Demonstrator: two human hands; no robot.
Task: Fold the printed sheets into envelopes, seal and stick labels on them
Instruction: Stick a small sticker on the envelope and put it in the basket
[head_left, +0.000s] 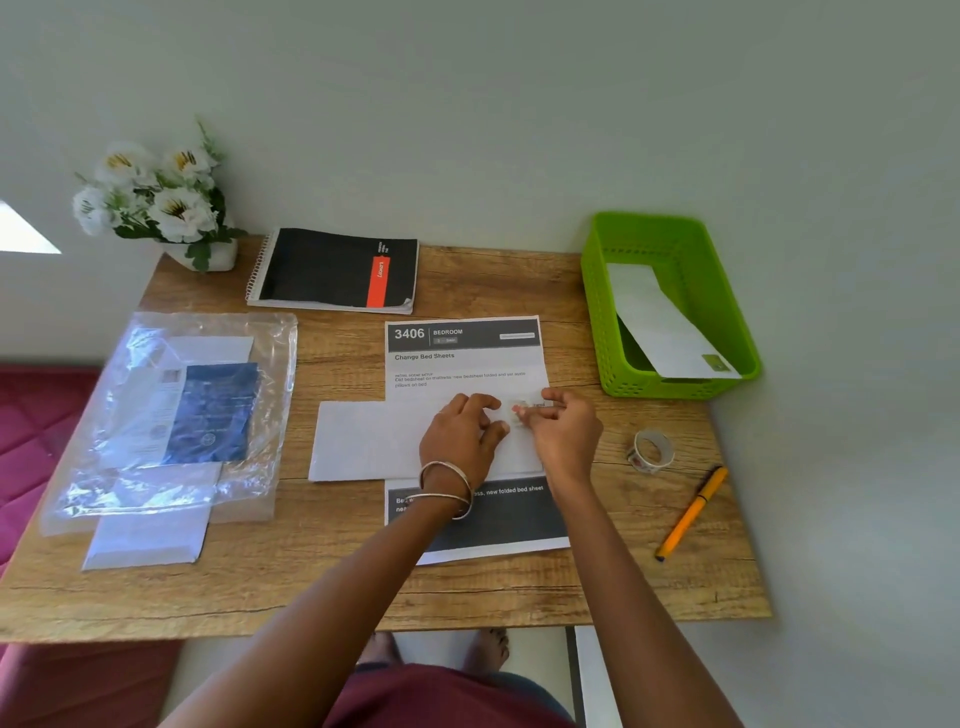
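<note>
Head view shows both hands meeting over the white envelope (374, 441), which lies across the printed sheet (462, 364). The right hand (563, 434) pinches a small label (527, 408) between thumb and forefinger; the left hand (462, 439) rests curled on the envelope, fingertips touching the label's near edge. Likely risk: the sticky label curling onto the fingers or landing crooked if released unevenly. The tape roll (652, 451) sits right of the envelope.
</note>
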